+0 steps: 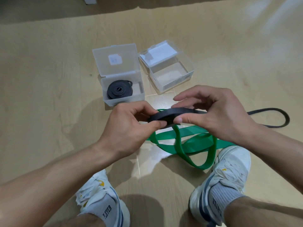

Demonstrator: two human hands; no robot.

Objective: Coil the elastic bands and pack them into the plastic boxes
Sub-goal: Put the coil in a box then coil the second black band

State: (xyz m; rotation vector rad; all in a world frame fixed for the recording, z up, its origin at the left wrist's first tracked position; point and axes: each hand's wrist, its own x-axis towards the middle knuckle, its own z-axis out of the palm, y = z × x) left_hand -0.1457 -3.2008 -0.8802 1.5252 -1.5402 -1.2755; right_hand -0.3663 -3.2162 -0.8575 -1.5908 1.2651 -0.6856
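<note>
A partly wound black elastic band (170,114) sits in the air between both hands, above the floor and just in front of the two plastic boxes. Its flat coil lies roughly level, with the left hand (129,126) at its left edge and the right hand (218,115) at its right edge. The left thumb and curled fingers pinch the near-left rim of the coil, the fingertips tucked under it. The right thumb (183,120) presses against the coil's near side while the right index and other fingers (185,96) arch over the top, bent and only loosely spread (whether those upper fingertips actually touch the band cannot be told). From behind the right hand the band's unwound tail (278,115) runs out to the right and loops back across the floor.

Below the hands a green elastic band (193,143) lies loose on the floor in overlapping loops, reaching to the right shoe (229,169). The left shoe (101,190) stands well apart from it.

The left box (124,95) stands open with its lid upright, and a coiled dark band (118,90) lies inside it. The right box (170,74), just beside it, is clear and also open, with nothing visible inside but a white paper label on its lid.
</note>
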